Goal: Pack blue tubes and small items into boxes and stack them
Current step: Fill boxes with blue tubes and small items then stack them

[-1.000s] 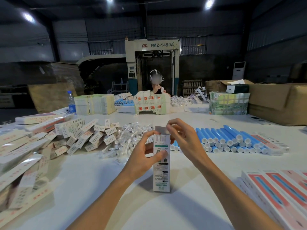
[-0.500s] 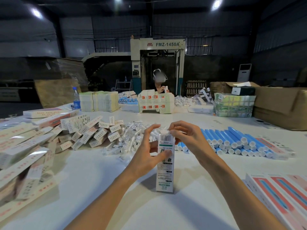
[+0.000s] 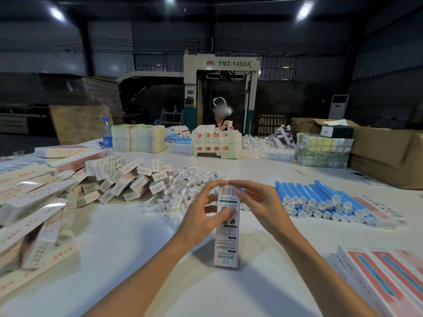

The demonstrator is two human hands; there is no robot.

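A tall white carton (image 3: 226, 239) with a barcode and green print stands upright on the white table (image 3: 137, 259) in front of me. My left hand (image 3: 201, 216) grips its upper part, thumb across the front. My right hand (image 3: 258, 202) pinches the carton's top end with its fingertips. A pile of blue tubes (image 3: 320, 202) with white caps lies to the right. Small clear-wrapped items (image 3: 183, 191) are heaped just behind the carton.
Flat and folded cartons (image 3: 41, 202) pile up on the left. Finished red and white boxes (image 3: 384, 277) lie stacked at the lower right. Across the table a person (image 3: 220, 117) works behind stacked cartons (image 3: 216, 144). A cardboard box (image 3: 389, 154) stands at the far right.
The carton's top flap, open a second ago, now lies down under my right fingertips. Both hands have stayed on the carton.
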